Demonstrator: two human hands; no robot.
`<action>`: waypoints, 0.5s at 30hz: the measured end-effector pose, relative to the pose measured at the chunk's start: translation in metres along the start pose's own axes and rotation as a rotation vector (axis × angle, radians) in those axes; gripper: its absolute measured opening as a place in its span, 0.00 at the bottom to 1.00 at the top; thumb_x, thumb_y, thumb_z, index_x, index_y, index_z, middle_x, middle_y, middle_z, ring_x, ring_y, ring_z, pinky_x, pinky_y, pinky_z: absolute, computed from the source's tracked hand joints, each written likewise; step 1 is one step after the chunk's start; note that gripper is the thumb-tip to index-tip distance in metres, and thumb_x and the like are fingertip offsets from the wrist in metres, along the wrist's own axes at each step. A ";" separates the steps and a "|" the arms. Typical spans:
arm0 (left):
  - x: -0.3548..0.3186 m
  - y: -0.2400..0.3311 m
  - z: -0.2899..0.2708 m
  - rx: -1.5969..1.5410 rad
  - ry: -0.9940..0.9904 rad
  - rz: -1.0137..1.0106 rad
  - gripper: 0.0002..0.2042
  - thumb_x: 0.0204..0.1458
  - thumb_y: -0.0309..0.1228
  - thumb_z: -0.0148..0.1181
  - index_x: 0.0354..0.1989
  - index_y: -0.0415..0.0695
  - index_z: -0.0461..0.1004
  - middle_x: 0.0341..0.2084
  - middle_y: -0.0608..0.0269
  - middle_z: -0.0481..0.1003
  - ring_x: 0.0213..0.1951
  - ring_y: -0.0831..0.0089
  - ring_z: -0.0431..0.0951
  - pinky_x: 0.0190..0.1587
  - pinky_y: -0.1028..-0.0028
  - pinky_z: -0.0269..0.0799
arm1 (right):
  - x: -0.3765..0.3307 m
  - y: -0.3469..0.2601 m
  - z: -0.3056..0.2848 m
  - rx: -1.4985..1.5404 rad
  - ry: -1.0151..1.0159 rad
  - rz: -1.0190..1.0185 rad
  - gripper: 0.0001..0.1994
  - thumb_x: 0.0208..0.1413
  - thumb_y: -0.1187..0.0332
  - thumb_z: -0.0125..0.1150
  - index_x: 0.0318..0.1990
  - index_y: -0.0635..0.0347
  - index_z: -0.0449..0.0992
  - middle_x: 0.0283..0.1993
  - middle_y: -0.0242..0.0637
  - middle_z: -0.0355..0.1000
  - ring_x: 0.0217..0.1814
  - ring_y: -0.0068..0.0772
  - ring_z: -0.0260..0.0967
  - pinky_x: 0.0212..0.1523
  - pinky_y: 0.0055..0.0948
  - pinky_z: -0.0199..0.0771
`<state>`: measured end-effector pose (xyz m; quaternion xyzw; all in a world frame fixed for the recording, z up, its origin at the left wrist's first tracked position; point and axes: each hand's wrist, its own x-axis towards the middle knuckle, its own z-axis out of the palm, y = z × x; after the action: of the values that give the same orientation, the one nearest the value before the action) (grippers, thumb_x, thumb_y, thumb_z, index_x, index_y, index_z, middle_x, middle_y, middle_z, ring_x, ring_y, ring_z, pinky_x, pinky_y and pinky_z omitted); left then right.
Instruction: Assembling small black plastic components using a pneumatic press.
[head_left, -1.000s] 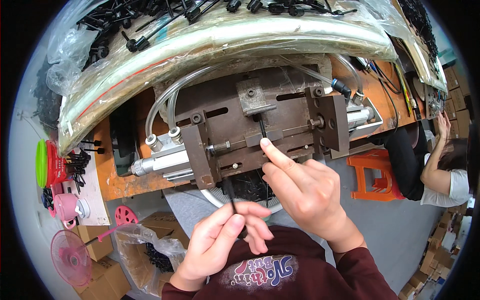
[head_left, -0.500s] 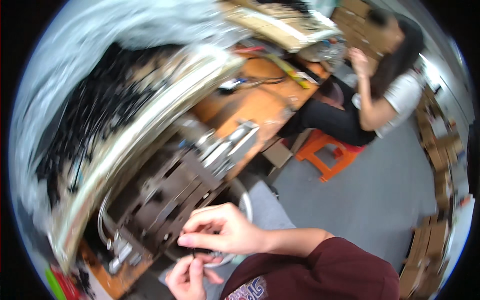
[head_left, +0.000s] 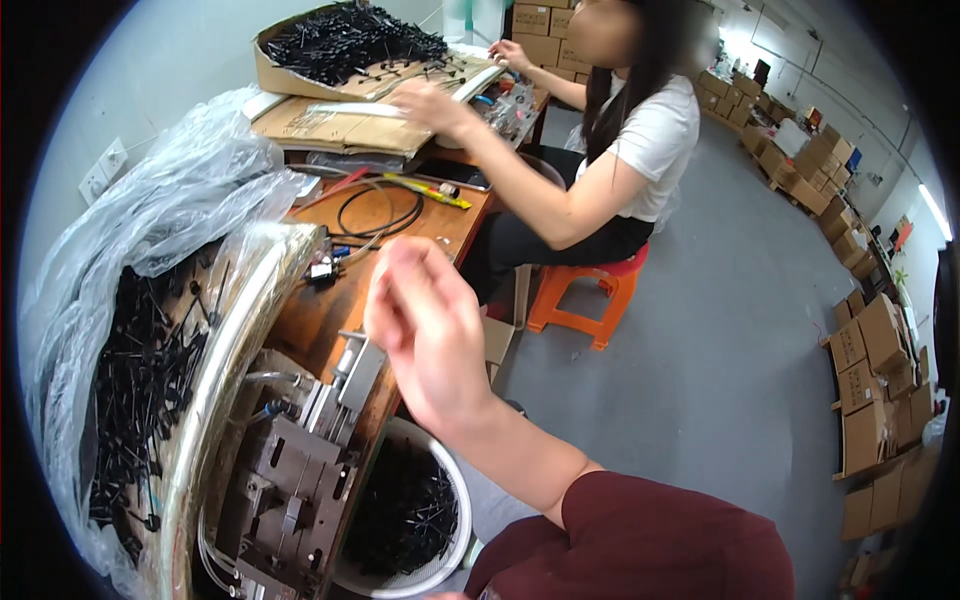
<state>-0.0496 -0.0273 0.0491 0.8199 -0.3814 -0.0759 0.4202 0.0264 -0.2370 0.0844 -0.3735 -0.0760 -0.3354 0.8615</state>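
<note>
My right hand is raised in the middle, in front of the bench, fingers bent and pressed together. Motion blurs its fingertips, and what they hold, if anything, cannot be made out. Of my left hand only a sliver of skin shows at the lower edge; its fingers are hidden. Left of my right forearm stands a dark metal fixture with slots and small clamping blocks. A silver air cylinder is mounted at its far end. Below my right wrist, a white basket holds many black thin-stemmed pieces.
A plastic-lined tray heaped with black stemmed pieces lies at the left. On the wooden bench are black cables. Across it, a co-worker on an orange stool handles pieces by a cardboard box. Cartons line the right.
My right hand has moved up and away from my left, which has almost left the picture. The view has turned toward the co-worker, whose arms now reach over the bench. The basket has come into plain sight.
</note>
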 end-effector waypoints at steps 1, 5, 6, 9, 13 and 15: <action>-0.001 -0.014 0.010 -0.076 0.195 -0.120 0.15 0.60 0.30 0.49 0.20 0.39 0.69 0.12 0.64 0.67 0.13 0.77 0.63 0.17 0.72 0.57 | 0.004 -0.009 -0.004 0.003 0.049 -0.082 0.04 0.62 0.72 0.53 0.35 0.60 0.71 0.32 0.28 0.66 0.31 0.15 0.66 0.30 0.17 0.66; -0.002 -0.028 -0.017 -0.329 0.685 -0.197 0.13 0.66 0.34 0.38 0.42 0.37 0.66 0.25 0.56 0.76 0.19 0.78 0.65 0.23 0.78 0.62 | -0.046 0.029 -0.001 -0.190 -0.348 0.153 0.04 0.59 0.72 0.58 0.39 0.64 0.74 0.32 0.30 0.69 0.24 0.14 0.68 0.23 0.15 0.66; 0.003 -0.024 -0.020 -0.328 0.716 -0.163 0.12 0.66 0.34 0.38 0.44 0.38 0.64 0.28 0.53 0.76 0.21 0.77 0.66 0.25 0.79 0.64 | -0.045 0.030 -0.005 -0.148 -0.306 0.251 0.06 0.60 0.75 0.56 0.41 0.66 0.74 0.33 0.32 0.70 0.26 0.17 0.70 0.25 0.16 0.68; 0.001 -0.028 -0.030 -0.353 0.722 -0.148 0.10 0.65 0.29 0.40 0.48 0.37 0.63 0.41 0.46 0.76 0.33 0.71 0.75 0.37 0.75 0.72 | -0.048 0.027 -0.014 -0.180 -0.250 0.284 0.08 0.59 0.79 0.55 0.45 0.68 0.74 0.33 0.34 0.73 0.29 0.19 0.73 0.28 0.17 0.72; -0.002 -0.029 -0.045 -0.024 0.812 -0.119 0.10 0.63 0.27 0.46 0.43 0.33 0.70 0.45 0.49 0.75 0.39 0.67 0.75 0.44 0.72 0.70 | -0.061 0.033 -0.025 -0.400 -0.344 0.311 0.06 0.56 0.77 0.60 0.41 0.67 0.76 0.35 0.36 0.75 0.29 0.22 0.76 0.28 0.18 0.75; -0.005 -0.033 -0.052 0.167 0.881 -0.104 0.10 0.62 0.26 0.48 0.40 0.32 0.73 0.46 0.50 0.75 0.41 0.65 0.75 0.46 0.72 0.69 | -0.066 0.039 -0.029 -0.449 -0.389 0.366 0.05 0.55 0.76 0.62 0.39 0.66 0.77 0.36 0.36 0.76 0.29 0.21 0.75 0.28 0.18 0.74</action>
<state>-0.0117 0.0209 0.0570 0.8231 -0.1294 0.2903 0.4706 -0.0031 -0.2036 0.0154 -0.6181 -0.0950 -0.1060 0.7731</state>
